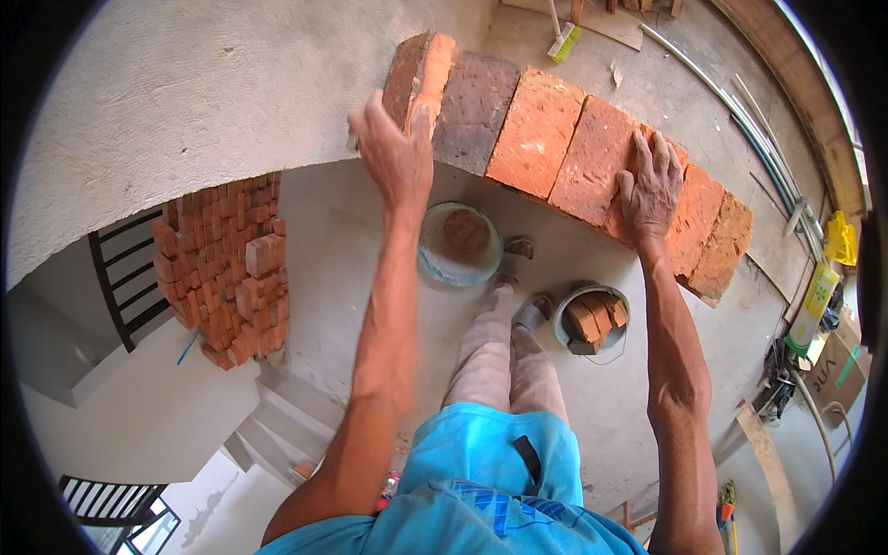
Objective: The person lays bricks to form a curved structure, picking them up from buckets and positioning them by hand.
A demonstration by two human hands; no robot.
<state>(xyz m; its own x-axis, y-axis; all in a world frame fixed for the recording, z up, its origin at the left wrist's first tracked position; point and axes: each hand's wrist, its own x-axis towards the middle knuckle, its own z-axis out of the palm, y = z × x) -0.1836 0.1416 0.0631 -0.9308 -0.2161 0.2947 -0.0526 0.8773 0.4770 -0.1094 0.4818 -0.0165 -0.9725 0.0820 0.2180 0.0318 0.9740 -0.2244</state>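
A curved row of reddish bricks [537, 125] runs along the edge of the pale plastered wall [185, 111], with one darker grey-brown brick [475, 106] among them. My left hand [391, 153] has its fingers curled round the lower part of the end brick [407, 74] at the row's left, which has a lighter orange strip along one side. My right hand [652, 190] lies on the bricks toward the row's right part, fingers spread and slightly bent. Below the row, by my feet, are a round basin [439, 268] with grey-brown material and a bucket [592, 319] holding bricks.
A large brick stack [208, 259] stands at the left beside black railings [120, 277] and steps [287, 416] going down. Along the right lie pipes [758, 129], a yellow bag [838, 239], cardboard [828, 375] and wooden boards [768, 472]. A green-bristled broom [564, 46] is at the top.
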